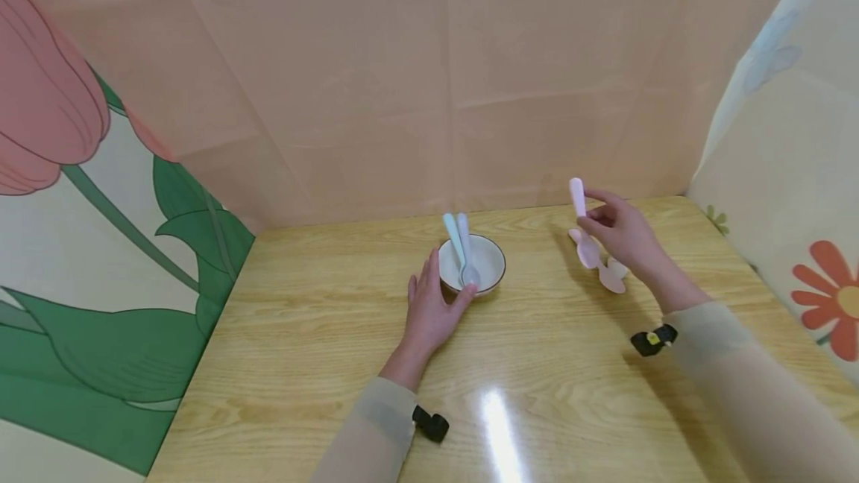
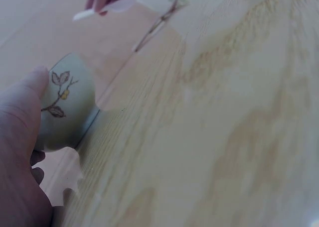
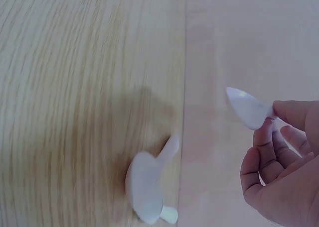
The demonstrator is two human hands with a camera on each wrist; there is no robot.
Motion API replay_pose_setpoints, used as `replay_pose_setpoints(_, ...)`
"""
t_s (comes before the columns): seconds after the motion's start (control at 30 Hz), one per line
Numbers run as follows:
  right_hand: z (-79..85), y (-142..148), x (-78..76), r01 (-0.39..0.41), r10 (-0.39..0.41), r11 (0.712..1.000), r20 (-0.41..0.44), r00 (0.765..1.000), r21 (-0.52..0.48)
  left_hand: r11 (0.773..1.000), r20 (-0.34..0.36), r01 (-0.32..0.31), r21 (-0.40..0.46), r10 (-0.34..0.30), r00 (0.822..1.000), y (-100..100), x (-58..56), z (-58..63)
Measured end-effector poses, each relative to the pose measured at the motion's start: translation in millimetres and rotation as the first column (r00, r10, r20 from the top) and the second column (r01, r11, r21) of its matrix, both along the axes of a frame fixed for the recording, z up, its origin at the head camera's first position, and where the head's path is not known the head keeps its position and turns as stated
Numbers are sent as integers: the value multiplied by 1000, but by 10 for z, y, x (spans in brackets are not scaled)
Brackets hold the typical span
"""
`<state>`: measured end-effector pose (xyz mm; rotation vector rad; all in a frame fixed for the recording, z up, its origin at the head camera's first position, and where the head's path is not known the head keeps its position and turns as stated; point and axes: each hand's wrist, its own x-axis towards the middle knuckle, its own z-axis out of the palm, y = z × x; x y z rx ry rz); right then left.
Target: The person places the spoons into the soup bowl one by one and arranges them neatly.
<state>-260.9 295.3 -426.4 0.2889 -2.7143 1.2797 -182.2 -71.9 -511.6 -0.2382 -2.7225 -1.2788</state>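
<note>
My left hand [image 1: 431, 311] grips a small white bowl [image 1: 492, 263] with a brown rim, thumb at the near side and fingers at the left. A leafy branch pattern shows on the bowl's outside [image 2: 75, 100] in the left wrist view. Two spoons lean in the bowl, handles up: a light blue spoon [image 1: 453, 235] and a lavender spoon [image 1: 464, 226]. To the right, my right hand [image 1: 624, 233] pinches a pale pink spoon [image 1: 587, 252] by the neck, its bowl end pointing down. Beneath it, pale spoons [image 3: 144, 182] lie close together on the table.
The wood-grain table [image 1: 322, 334] meets a peach cloth backdrop [image 1: 362, 95] behind the bowl. Printed sheets with a tulip [image 1: 47, 95] and a red flower [image 1: 845, 300] stand at the left and right sides.
</note>
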Motion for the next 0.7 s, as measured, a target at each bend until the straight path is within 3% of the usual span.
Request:
replay_pose_setpoints(0.37, 50, -235, 18, -26, 29, 995, 33, 999, -92, 1000, 6, -4, -5, 4, 1000, 1, 0, 5)
replay_pose_setpoints(0.7, 69, -477, 5, -70, 77, 973, 22, 997, -221, 1000, 6, -5, -11, 5, 1000, 0, -16, -6)
